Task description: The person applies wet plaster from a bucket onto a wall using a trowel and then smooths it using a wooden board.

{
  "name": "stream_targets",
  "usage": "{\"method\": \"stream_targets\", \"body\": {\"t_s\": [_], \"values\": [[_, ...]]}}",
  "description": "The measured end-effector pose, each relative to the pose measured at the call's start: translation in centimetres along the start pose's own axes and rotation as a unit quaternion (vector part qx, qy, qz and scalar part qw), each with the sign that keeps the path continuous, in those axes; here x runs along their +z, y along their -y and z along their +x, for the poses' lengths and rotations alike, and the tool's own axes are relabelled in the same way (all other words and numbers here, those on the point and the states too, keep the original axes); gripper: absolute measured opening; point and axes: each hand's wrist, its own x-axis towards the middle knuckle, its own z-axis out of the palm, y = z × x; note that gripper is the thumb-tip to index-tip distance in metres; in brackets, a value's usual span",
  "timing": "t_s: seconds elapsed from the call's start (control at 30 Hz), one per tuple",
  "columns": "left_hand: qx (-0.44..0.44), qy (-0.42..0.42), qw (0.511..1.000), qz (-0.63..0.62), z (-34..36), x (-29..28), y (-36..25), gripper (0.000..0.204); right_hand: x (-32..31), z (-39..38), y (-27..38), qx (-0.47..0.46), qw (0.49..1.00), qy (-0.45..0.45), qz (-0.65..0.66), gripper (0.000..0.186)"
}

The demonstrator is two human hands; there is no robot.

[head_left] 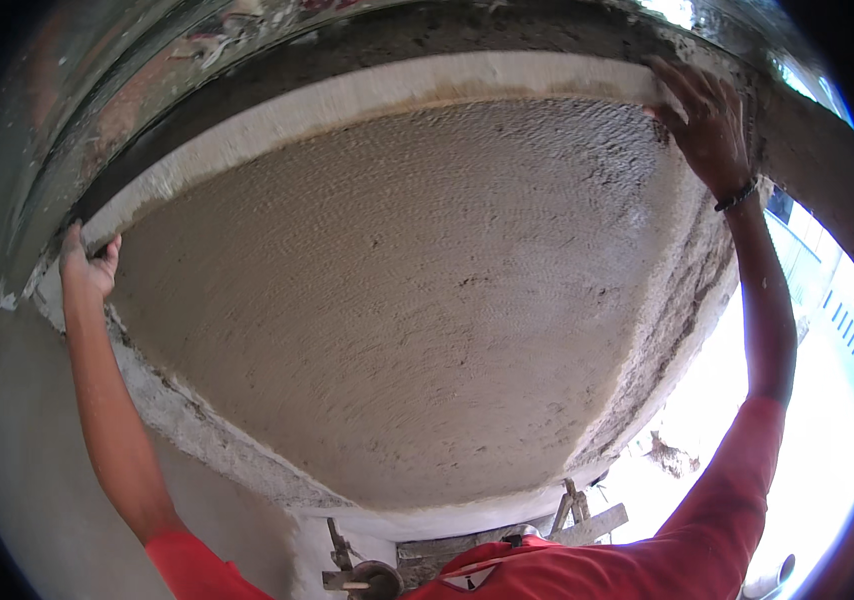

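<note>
A long, pale straightedge (377, 88) spans the far edge of a wet grey plaster surface (397, 290). My left hand (89, 265) grips its left end, thumb on the near side and fingers partly hidden behind. At the other end, my right hand (705, 125) is closed over the straightedge, with a dark bracelet (736, 194) on the wrist. Both arms are stretched out in red sleeves. Fine ripples and a few small pits mark the plaster, which looks shinier toward the right hand.
Rough mortar (662, 340) borders the plaster on the right, and a pale strip (217, 435) runs along its left. Beyond the straightedge lies a dark band (567, 30). Wooden boards (592, 525) and a round dark container (375, 578) show at the bottom. Bright daylight enters at right.
</note>
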Motion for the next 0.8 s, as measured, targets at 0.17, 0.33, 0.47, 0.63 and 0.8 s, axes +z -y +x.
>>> {"method": "stream_targets", "body": {"t_s": [0.17,0.33,0.47,0.63,0.8], "values": [[-0.004,0.055,0.998,0.01,-7.5,1.4,6.8,0.043,0.6,-8.1,-2.3,0.039,0.998,0.049,0.017,0.05],[-0.018,0.073,0.997,-0.01,-13.4,-0.1,14.4,0.035,0.3,-15.5,-0.4,0.05,0.994,0.073,0.063,0.049],[-0.073,0.035,0.997,-0.013,-15.8,-2.2,19.3,0.035,0.0,-21.2,1.7,0.074,0.985,0.099,0.122,0.051],[-0.114,0.031,0.993,0.009,-17.6,-8.4,27.5,0.034,0.4,-31.4,5.5,0.114,0.966,0.17,0.157,0.05],[-0.144,-0.015,0.989,0.032,-20.2,-15.1,35.9,0.039,0.3,-40.8,11.2,0.155,0.938,0.248,0.185,0.053]]}}
